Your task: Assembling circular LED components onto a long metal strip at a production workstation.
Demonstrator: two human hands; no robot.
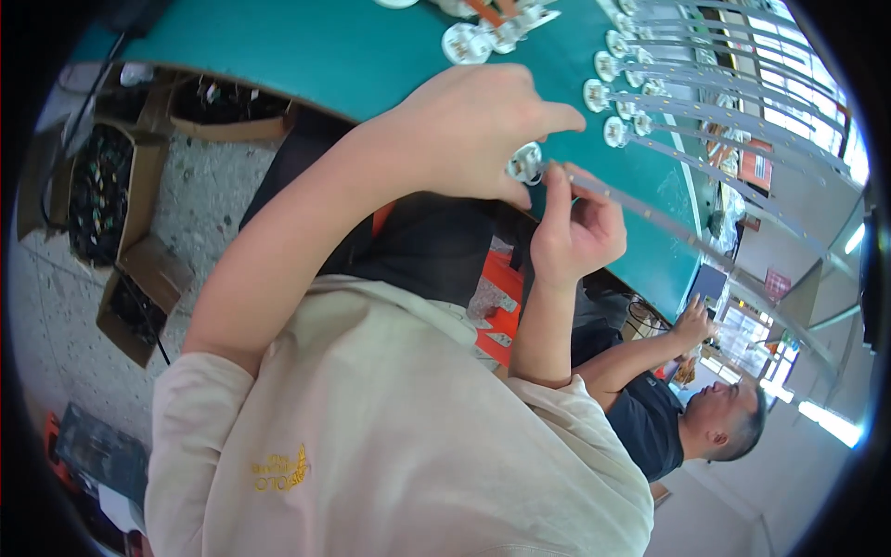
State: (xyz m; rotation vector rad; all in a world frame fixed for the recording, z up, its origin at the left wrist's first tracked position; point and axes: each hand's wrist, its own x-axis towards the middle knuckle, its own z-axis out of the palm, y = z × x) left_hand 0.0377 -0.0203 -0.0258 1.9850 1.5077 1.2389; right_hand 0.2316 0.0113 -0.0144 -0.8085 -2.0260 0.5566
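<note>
My right hand [577, 227] pinches an LED strip [640, 212] between thumb and fingers, close to its round white end piece [526, 162]. From there the narrow strip runs off to the right. My left hand [478, 130] is around that end piece, its index finger stretched out and its thumb apart below. The thumb tip is close to the lower rim of the disc; whether it touches I cannot tell. The other left fingers are hidden behind the hand. Beyond my left hand, white round pieces [467, 44] lie on the green tabletop [371, 46].
Several more LED strips [733, 116] with round white ends lie side by side at the right of the table. Cardboard boxes [139, 186] of dark parts stand on the floor at left. A co-worker [650, 418] sits at the right, one hand raised by the table.
</note>
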